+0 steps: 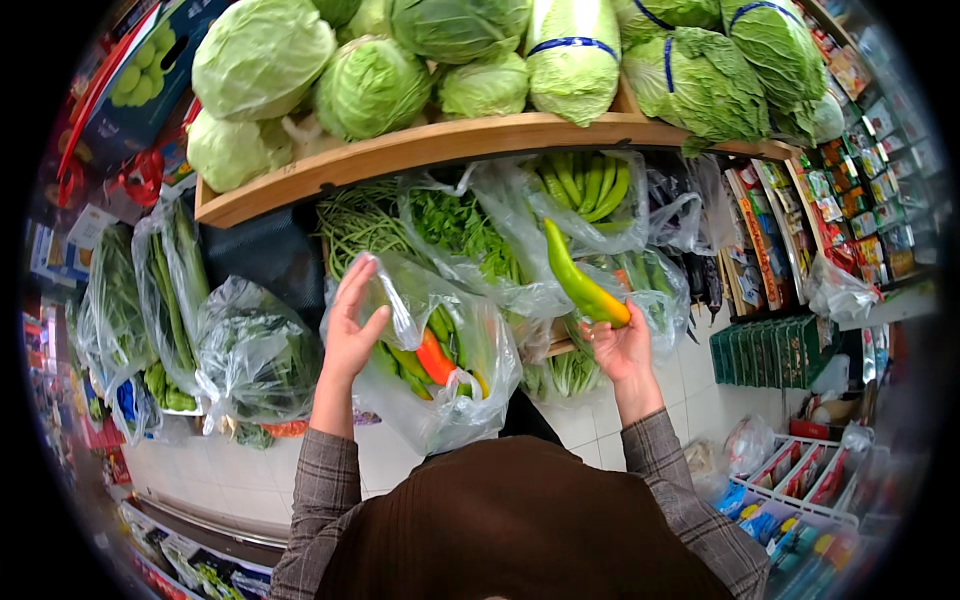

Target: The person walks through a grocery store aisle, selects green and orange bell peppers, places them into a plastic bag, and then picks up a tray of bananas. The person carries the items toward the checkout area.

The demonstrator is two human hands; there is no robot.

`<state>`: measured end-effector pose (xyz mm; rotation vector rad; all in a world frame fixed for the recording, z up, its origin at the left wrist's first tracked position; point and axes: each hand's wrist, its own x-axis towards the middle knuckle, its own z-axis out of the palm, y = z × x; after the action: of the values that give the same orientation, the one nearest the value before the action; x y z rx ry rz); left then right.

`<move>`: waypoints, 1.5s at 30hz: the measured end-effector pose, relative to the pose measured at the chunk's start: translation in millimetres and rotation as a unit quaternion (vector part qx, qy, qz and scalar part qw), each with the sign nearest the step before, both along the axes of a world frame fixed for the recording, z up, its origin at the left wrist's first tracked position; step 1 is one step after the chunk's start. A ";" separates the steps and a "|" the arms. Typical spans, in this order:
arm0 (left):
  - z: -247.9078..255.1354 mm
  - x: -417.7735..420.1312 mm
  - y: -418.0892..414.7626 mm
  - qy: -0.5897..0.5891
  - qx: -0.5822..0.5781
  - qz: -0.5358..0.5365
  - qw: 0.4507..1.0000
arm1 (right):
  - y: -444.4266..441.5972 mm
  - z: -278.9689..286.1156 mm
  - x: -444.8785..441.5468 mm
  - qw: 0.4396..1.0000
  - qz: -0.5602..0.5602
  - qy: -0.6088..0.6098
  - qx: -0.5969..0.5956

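Observation:
Between the fingers and thumb of my right hand (pixel 620 346) is one long green pepper (pixel 574 281), turning orange at the stem end near my fingers. My left hand (pixel 352 324) is raised with fingers extended and thumb apart, at the left side of a clear plastic bag (pixel 480 337). Inside that bag lie a red-orange pepper (pixel 433 357) and several green ones. Whether my left palm touches the bag film is hard to tell. Behind the held pepper, another clear bag holds long green peppers (pixel 589 184).
A wooden shelf edge (pixel 420 154) with cabbages (pixel 375 86) crosses above. Bagged leafy greens (pixel 251 352) stand at left; green beans (pixel 364 221) and leafy herbs (pixel 465 232) lie ahead. At right are a green crate (pixel 765 352) and white baskets (pixel 799 480).

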<state>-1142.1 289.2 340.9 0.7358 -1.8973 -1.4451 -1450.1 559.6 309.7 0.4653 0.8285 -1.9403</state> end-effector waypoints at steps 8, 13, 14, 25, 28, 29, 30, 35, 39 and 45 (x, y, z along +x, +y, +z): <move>26.1 -17.7 4.3 -0.178 -0.350 0.080 0.916 | -42.5 -37.2 -99.0 0.965 -0.172 0.182 0.077; 27.2 -19.0 -1.3 -0.217 -0.390 0.061 0.893 | -105.3 -65.7 -160.2 0.963 -0.143 0.191 0.128; 28.4 -19.2 -2.6 -0.217 -0.398 0.067 0.889 | -116.8 -70.5 -169.3 0.971 -0.148 0.164 0.092; 48.9 -18.9 -7.5 -0.190 -0.418 0.117 0.881 | -107.7 -79.0 -119.7 0.941 0.101 0.288 0.145; 56.2 -24.0 -8.9 -0.168 -0.426 0.112 0.882 | -84.2 -66.8 -92.6 0.900 0.151 0.360 0.193; 56.2 -21.8 -8.8 -0.168 -0.426 0.118 0.881 | -80.9 -64.0 -84.4 0.888 0.171 0.376 0.202; 57.6 -20.4 -7.6 -0.168 -0.426 0.120 0.881 | -77.7 -60.2 -80.5 0.875 0.187 0.393 0.213; 66.3 -15.4 -6.7 -0.154 -0.428 0.124 0.882 | -91.9 -83.8 -139.2 0.689 0.133 0.619 0.353; 67.1 -13.8 -2.5 -0.163 -0.424 0.129 0.881 | -125.9 -105.5 -186.9 0.457 0.156 0.741 0.467; 71.4 -20.4 2.7 -0.205 -0.434 0.133 0.867 | -161.1 -134.2 -220.7 0.360 0.274 0.737 0.502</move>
<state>-1162.5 291.8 412.2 0.8234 -2.3414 -0.1685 -1670.8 398.4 175.5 -1.1367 2.8126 -0.3860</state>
